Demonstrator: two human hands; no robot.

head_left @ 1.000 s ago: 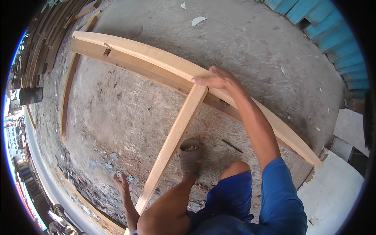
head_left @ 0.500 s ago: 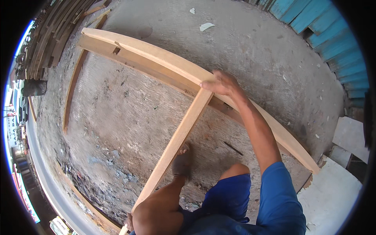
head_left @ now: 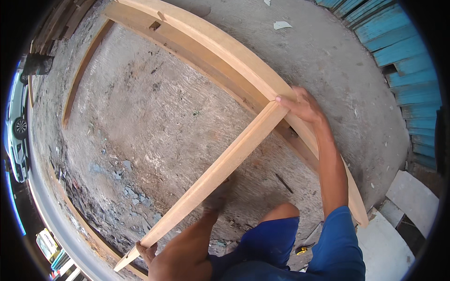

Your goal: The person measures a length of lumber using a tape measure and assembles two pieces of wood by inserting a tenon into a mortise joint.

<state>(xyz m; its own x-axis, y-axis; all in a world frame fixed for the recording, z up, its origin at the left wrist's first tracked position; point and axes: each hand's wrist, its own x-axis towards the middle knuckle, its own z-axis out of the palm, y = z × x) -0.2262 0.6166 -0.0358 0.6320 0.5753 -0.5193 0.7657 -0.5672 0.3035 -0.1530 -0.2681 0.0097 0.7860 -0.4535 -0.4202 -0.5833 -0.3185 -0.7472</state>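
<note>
A: Right hand (head_left: 300, 104) sits on the joint where the cross rail (head_left: 220, 169) butts into the long curved beam (head_left: 234, 70). Fingers bent and lying over the top of the beam, thumb near the rail's end. It reads as a press to keep the joint seated rather than a full grip.

B: Left hand?

A: Left hand (head_left: 146, 252) is at the rail's far end, low in the picture near its lower edge. Fingers curl up around the end of the rail, holding it from below. Mostly covered by the forearm, so I can't tell how tight.

B: Why hold both ends?

A: My guess: one hand pins the joint, the other steers the free end so the rail stays square to the beam. A foot (head_left: 216, 199) is under the rail mid-span, but it's blurred; can't tell whether it's bracing the rail or only standing there.

B: Where's the frame?

A: On the concrete floor (head_left: 154, 122). The beam runs from the floor's far-left part toward the near right. There's a mortise slot (head_left: 154, 25) near its far end. A thin wooden strip (head_left: 80, 75) lies apart at the floor's left edge.

B: Anything unclear?

A: The joint face is hidden under the fingers. The beam's near end is partly covered by the arm. There's a small yellow item (head_left: 302, 250) by the blue shorts (head_left: 276, 243), too small to identify.
</note>
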